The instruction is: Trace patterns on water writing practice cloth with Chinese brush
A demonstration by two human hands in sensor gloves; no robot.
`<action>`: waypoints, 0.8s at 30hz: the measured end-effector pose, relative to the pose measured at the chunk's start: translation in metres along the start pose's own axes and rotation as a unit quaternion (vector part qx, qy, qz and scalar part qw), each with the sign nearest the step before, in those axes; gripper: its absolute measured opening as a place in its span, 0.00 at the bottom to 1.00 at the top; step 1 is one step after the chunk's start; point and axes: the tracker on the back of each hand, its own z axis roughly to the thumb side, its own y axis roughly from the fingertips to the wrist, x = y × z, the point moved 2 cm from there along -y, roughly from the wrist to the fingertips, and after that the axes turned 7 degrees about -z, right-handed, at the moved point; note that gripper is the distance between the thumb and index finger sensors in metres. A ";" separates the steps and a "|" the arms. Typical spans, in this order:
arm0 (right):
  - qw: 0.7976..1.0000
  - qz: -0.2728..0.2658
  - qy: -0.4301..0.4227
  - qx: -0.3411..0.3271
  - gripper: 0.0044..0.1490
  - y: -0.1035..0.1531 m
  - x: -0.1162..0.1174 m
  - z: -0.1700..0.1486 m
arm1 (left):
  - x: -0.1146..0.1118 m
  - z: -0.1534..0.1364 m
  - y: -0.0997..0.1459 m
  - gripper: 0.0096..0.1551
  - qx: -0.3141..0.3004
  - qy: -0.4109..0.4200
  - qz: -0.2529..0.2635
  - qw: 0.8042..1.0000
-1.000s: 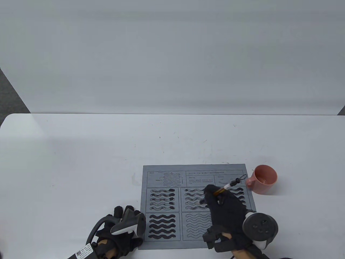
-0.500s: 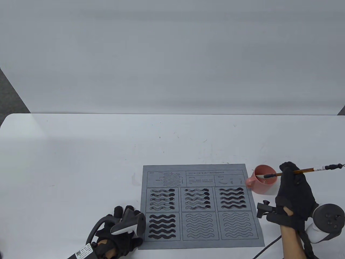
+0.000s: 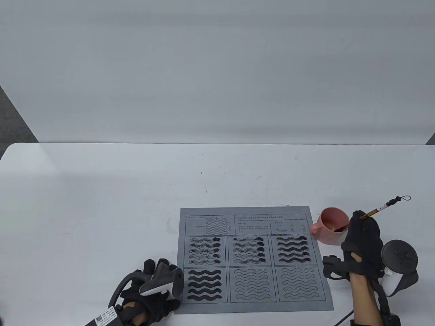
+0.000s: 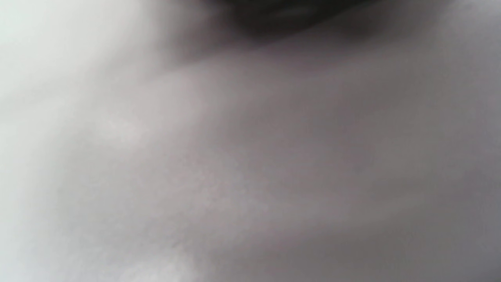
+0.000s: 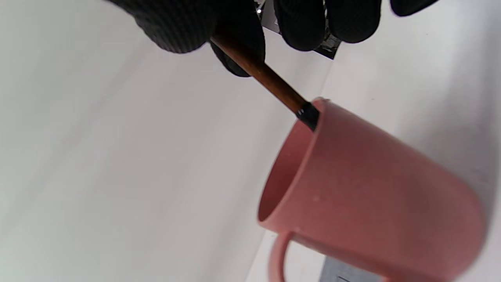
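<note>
Table view. The right hand grips the Chinese brush, fingers closed around the brown shaft. The brush slants, its looped tail end up and away to the hand's right, its dark head lowered inside the pink cup. The cup stands just ahead and to the left of that hand, handle turned toward the practice cloth. The cloth lies flat on the white table between the two hands, its right edge near the cup but apart from it. Four panels of printed waves are darkened; the two panels nearest the right hand's wrist show outlines only. The left hand rests at the cloth's near left corner, its fingertips reaching forward beside the cloth's left edge. Whether it presses on the cloth cannot be told, nor how its fingers are set under the tracker.

Left wrist view. Blurred grey surface throughout, with a dark shape at the top edge. Nothing further can be identified.

Right wrist view. Gloved fingers hang from the top edge, pinching the brush shaft. The shaft runs down from the fingers to the cup, and its black ferrule crosses the rim. The bristles are hidden inside.
</note>
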 end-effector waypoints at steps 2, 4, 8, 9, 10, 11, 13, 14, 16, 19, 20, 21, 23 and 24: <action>1.000 0.007 0.017 0.011 0.31 0.000 0.001 -0.004 | 0.000 0.000 0.000 0.57 0.000 0.000 0.001 1.000; 0.999 0.013 0.033 0.020 0.32 0.001 0.001 -0.005 | 0.000 0.000 0.000 0.57 -0.001 -0.001 0.002 1.000; 0.994 0.053 0.076 0.050 0.36 0.008 0.005 -0.003 | 0.001 0.000 0.000 0.58 0.001 -0.003 0.005 1.000; 0.990 0.074 0.098 0.064 0.38 0.013 0.007 -0.002 | 0.001 0.000 0.000 0.58 0.003 -0.006 0.008 1.000; 0.986 0.093 0.116 0.071 0.40 0.017 0.008 -0.001 | 0.002 0.000 0.001 0.58 0.008 -0.008 0.011 1.000; 0.979 0.125 0.144 0.073 0.43 0.023 0.011 0.002 | 0.002 0.000 0.001 0.58 0.010 -0.012 0.016 1.000; 0.968 0.167 0.173 0.067 0.44 0.036 0.014 0.008 | 0.003 0.001 0.002 0.58 0.009 -0.014 0.019 1.000; 0.968 0.174 0.171 0.063 0.44 0.039 0.015 0.011 | 0.003 0.000 0.001 0.58 0.009 -0.013 0.018 1.000; 0.969 0.188 0.156 0.045 0.45 0.050 0.020 0.021 | 0.003 -0.001 0.002 0.58 0.003 -0.007 0.021 1.000; 0.955 0.222 0.191 0.037 0.46 0.065 0.028 0.030 | 0.006 -0.002 0.003 0.58 0.004 -0.006 0.031 0.999; 0.947 0.236 0.217 0.025 0.47 0.072 0.031 0.033 | 0.008 -0.003 0.004 0.58 0.009 -0.007 0.038 0.999; 0.943 0.243 0.226 0.020 0.47 0.077 0.033 0.036 | 0.009 -0.005 0.005 0.58 0.013 -0.008 0.041 0.999; 0.937 0.253 0.242 -0.007 0.47 0.089 0.040 0.044 | 0.013 -0.008 0.010 0.58 0.019 -0.003 0.057 0.998; 0.936 0.255 0.243 -0.019 0.47 0.094 0.042 0.047 | 0.015 -0.010 0.013 0.58 0.019 0.000 0.067 0.998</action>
